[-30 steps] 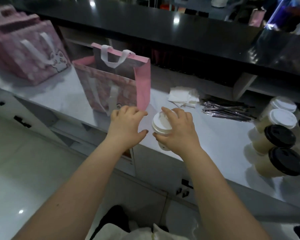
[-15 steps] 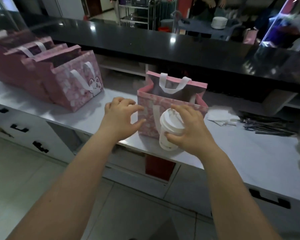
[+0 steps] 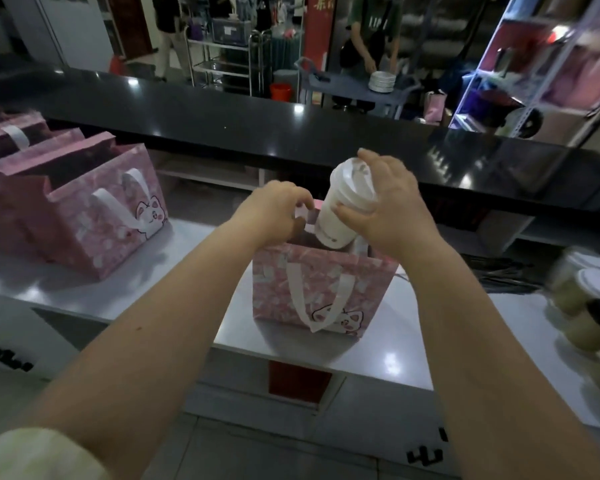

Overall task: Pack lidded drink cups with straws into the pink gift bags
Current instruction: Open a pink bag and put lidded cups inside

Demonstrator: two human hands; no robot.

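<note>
A pink gift bag (image 3: 323, 289) with white handles and a cat print stands open on the white counter (image 3: 409, 327) in front of me. My right hand (image 3: 387, 211) grips a white-lidded drink cup (image 3: 342, 209), tilted, with its base just inside the bag's mouth. My left hand (image 3: 274, 211) pinches the bag's far upper rim at the left and holds the mouth open. The bag's inside is hidden. Dark wrapped straws (image 3: 503, 271) lie on the counter to the right of the bag.
Several more pink gift bags (image 3: 84, 216) stand in a row on the counter at left. Lidded cups (image 3: 584, 299), blurred, crowd the right edge. A raised black bar top (image 3: 291, 133) runs behind the counter. People and a cart stand beyond it.
My right hand has lifted the cup from counter level up to the bag's mouth. My left hand has reached forward and taken the bag's rim. The view has swung upward and left.
</note>
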